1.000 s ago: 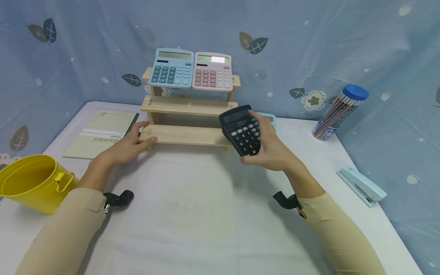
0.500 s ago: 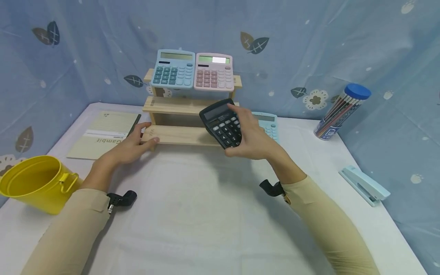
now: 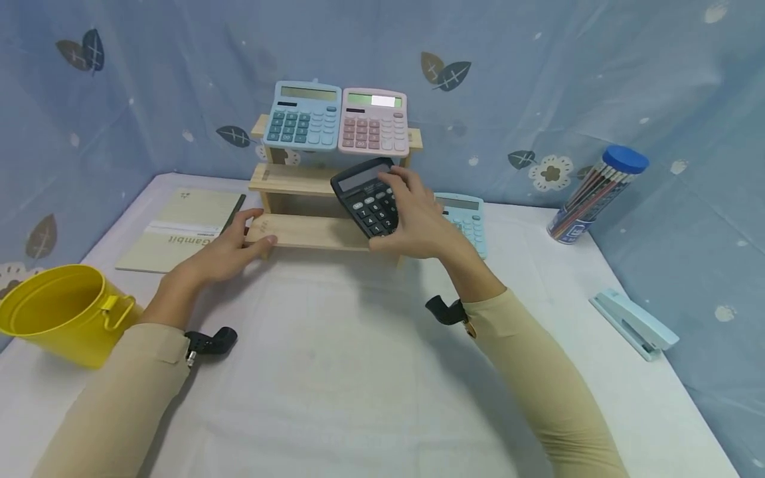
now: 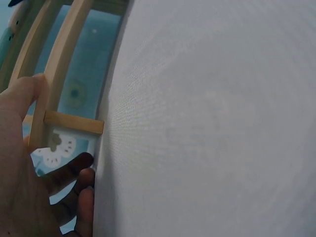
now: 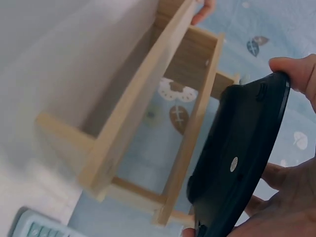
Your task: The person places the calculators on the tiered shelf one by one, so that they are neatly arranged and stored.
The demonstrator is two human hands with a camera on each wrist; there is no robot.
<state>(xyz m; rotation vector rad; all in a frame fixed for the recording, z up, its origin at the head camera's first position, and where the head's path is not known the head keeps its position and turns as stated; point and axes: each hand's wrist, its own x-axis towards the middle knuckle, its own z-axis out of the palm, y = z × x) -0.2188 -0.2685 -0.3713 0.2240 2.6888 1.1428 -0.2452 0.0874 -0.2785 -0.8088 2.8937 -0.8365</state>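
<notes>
Stepped pale-wood display rack, landmark, at the far edge of the white-clothed table. Left hand: fingers curled round the rack's lowest step, left end. Right hand: grips black pocket calculator, tilted, before the middle step. Broad bare cloth in front of the rack. Sky-blue calculator right of the rack, partly hidden by the right hand.
</notes>
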